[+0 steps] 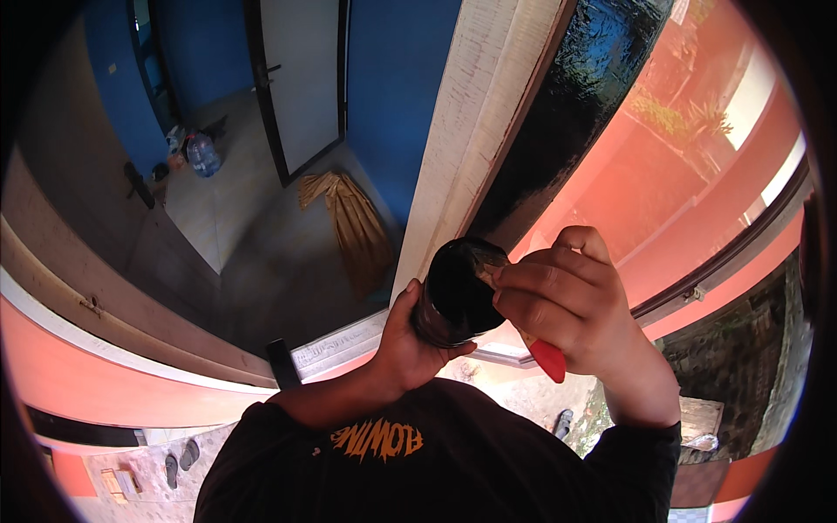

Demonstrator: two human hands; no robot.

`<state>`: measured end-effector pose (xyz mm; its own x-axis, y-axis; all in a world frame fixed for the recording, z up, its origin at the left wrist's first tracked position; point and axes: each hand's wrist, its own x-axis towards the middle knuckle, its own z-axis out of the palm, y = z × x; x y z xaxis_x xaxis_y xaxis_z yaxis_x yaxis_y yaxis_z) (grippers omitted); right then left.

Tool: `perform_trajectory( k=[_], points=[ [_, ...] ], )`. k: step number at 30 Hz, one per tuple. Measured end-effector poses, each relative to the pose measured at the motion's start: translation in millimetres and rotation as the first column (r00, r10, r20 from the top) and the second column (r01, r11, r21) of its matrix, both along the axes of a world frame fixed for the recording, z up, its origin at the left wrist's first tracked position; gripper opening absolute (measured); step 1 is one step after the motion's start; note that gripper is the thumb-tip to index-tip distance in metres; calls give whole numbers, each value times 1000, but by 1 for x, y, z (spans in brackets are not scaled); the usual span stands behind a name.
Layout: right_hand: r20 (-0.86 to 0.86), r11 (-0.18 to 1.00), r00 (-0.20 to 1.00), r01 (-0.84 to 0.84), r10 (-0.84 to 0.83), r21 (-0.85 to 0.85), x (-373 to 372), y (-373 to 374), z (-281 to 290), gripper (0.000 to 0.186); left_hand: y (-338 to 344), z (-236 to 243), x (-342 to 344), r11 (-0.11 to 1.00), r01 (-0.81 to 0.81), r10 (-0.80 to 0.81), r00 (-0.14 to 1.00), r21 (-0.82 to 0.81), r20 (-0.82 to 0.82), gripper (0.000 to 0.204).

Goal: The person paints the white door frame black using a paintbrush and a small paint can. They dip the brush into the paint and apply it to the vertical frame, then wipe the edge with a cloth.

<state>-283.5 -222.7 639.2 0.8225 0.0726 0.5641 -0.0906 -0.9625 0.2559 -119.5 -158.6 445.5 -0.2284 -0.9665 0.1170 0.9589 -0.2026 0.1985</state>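
Gripping a flat, red-handled brush [547,359] in my right fingers [545,283], I angle its head at the mouth of a round, dark container [438,324] cupped by my left fingers [403,312]. The handle slants back toward my right side; fingers hide its middle, bristles blur. Beyond stand a pale wooden frame [471,113], a glossy black panel [558,139] and a blue wall [392,113].

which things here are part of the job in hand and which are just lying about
Part of the job, it seems:
round dark container, held in the left hand
red-handled brush, gripped in the right hand
glossy black strip, perhaps freshly coated

Apparently just lying about:
bluish plastic bottle
gathered gold-brown cloth
dark sandals, lower left
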Motion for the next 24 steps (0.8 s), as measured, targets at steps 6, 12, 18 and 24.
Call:
perform_trajectory(
  k=[6,12,18,24],
  points=[
    [70,1000,997,-23,23,-6,0,0,-5,15,0,3,1,999,-30,28,999,44,45,62],
    [144,900,990,-62,-1,430,-7,-2,4,20,-4,-2,1,980,-80,64,994,181,92,69],
    [74,507,988,6,-138,862,3,-7,-16,14,-4,-5,2,981,-65,21,972,185,232,67],
    [110,106,971,-89,-214,990,8,-16,-25,14,-5,-18,0,966,-48,-27,958,253,285,68]
  ],
)
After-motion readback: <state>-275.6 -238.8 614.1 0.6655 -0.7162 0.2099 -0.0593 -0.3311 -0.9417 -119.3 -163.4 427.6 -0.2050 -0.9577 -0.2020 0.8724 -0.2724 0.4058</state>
